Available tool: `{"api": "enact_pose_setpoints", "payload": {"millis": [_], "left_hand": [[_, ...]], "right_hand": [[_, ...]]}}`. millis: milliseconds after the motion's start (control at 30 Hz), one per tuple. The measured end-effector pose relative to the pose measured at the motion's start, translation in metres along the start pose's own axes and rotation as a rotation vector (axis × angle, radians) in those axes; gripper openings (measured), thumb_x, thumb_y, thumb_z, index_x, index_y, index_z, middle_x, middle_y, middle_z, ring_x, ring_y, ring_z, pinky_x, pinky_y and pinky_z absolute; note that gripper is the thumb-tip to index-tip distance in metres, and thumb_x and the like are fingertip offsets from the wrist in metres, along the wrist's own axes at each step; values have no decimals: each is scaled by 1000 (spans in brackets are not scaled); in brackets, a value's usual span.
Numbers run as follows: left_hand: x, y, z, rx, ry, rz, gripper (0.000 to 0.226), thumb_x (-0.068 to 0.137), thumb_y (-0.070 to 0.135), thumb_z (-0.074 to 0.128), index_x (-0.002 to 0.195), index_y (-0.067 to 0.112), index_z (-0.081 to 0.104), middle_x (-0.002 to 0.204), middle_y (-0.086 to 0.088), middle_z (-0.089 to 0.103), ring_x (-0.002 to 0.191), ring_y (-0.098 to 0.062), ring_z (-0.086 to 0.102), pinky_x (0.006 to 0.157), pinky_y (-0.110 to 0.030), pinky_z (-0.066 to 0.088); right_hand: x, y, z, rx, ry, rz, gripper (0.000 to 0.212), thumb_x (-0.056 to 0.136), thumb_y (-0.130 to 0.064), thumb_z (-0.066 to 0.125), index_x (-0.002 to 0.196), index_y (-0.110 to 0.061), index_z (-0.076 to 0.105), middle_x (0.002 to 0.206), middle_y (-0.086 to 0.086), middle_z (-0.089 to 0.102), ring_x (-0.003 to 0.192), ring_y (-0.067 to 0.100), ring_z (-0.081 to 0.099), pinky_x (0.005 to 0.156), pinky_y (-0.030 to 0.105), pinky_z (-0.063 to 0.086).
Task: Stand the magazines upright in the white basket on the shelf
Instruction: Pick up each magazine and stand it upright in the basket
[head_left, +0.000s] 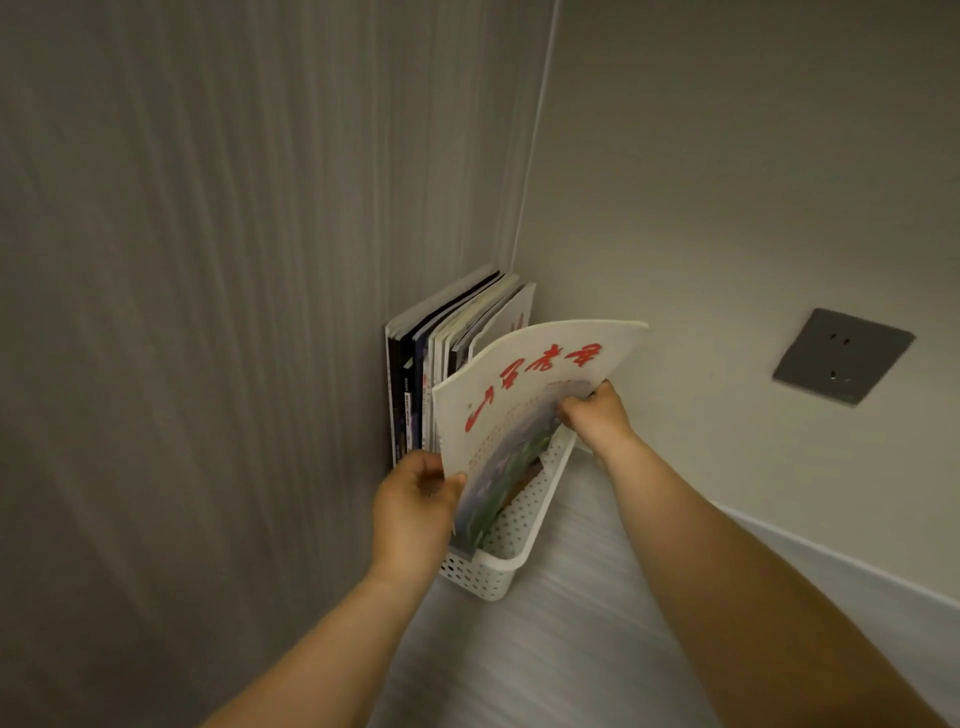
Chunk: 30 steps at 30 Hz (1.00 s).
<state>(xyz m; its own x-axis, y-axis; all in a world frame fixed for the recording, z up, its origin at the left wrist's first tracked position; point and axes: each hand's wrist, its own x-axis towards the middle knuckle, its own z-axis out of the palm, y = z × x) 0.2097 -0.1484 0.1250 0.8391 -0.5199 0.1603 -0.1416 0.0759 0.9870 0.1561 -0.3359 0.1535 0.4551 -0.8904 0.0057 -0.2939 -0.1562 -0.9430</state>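
A white perforated basket (511, 540) stands on the shelf in the corner, against the left wall. Several magazines (447, 338) stand upright in it, leaning on that wall. A white magazine with red lettering (545, 374) tilts to the right at the basket's open side, its lower end inside the basket. My left hand (413, 514) grips its near lower edge. My right hand (597, 413) pinches its right edge at mid-height, just above the basket's right rim.
The grey wood-grain shelf top (571, 649) runs toward me from the basket. A grey wall socket (841, 356) sits on the right wall. The striped left wall (208, 312) closes in the basket's left side.
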Motion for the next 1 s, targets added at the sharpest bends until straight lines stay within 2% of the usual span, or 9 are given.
{"api": "enact_pose_setpoints", "payload": {"millis": [100, 267, 367, 500, 600, 700, 767, 900, 1000], "left_hand": [[9, -6, 3, 22, 22, -9, 32, 79, 1, 61, 61, 24, 48, 67, 14, 55, 65, 5, 51, 46, 4, 39], [12, -15, 9, 77, 42, 12, 32, 76, 1, 64, 62, 25, 49, 66, 11, 54, 63, 2, 49, 49, 3, 39], [7, -29, 1, 108, 112, -46, 21, 77, 7, 65, 75, 22, 51, 71, 9, 54, 67, -4, 50, 58, -9, 41], [-6, -55, -10, 32, 252, -221, 19, 80, 10, 62, 86, 16, 45, 81, -3, 51, 79, -22, 52, 76, -30, 39], [-10, -68, -12, -60, 170, -471, 45, 83, 22, 60, 120, 8, 38, 110, -10, 49, 101, -26, 49, 90, -45, 46], [-3, -68, -11, -146, 29, -659, 52, 85, 28, 56, 129, 11, 35, 120, -8, 49, 110, -27, 48, 70, -39, 49], [5, -68, -10, -202, 3, -731, 45, 84, 27, 57, 123, 11, 43, 115, -8, 55, 107, -27, 52, 62, -34, 47], [15, -64, -9, -279, -1, -801, 8, 84, 20, 55, 82, 12, 55, 78, -4, 58, 73, -17, 55, 65, -33, 45], [15, -68, -10, -299, 17, -785, 10, 83, 18, 57, 74, 15, 55, 75, -5, 60, 69, -17, 57, 52, -29, 47]], "right_hand": [[8, 10, 7, 26, -21, 33, 37, 82, -1, 47, 119, -2, 49, 120, 21, 58, 98, 26, 54, 79, 32, 44], [6, 18, 16, 134, -25, 83, 71, 86, -17, 56, 142, -17, 12, 147, 12, 31, 132, 29, 36, 102, 38, 36], [-6, 20, 23, 168, -127, 65, 74, 88, -23, 55, 143, -26, 6, 149, 8, 28, 133, 27, 34, 106, 43, 33], [-28, 23, 40, 208, -301, 8, 66, 89, -29, 50, 142, -31, 11, 150, 2, 29, 124, 13, 36, 100, 35, 37], [-48, 26, 54, 236, -420, 7, 65, 90, -35, 47, 142, -37, 7, 150, -4, 24, 122, 10, 33, 95, 29, 39], [-62, 29, 61, 236, -455, -19, 67, 88, -40, 46, 141, -39, 6, 153, -5, 19, 137, 17, 25, 112, 44, 26], [-66, 29, 62, 214, -475, -41, 72, 86, -41, 50, 141, -39, 4, 153, -4, 21, 138, 19, 25, 113, 50, 25], [-66, 26, 63, 185, -486, -52, 79, 85, -31, 57, 142, -37, 2, 152, -1, 24, 137, 19, 28, 112, 51, 27], [-66, 25, 64, 175, -478, -53, 80, 85, -28, 57, 142, -36, 2, 152, 1, 23, 137, 19, 29, 112, 51, 28]]}}
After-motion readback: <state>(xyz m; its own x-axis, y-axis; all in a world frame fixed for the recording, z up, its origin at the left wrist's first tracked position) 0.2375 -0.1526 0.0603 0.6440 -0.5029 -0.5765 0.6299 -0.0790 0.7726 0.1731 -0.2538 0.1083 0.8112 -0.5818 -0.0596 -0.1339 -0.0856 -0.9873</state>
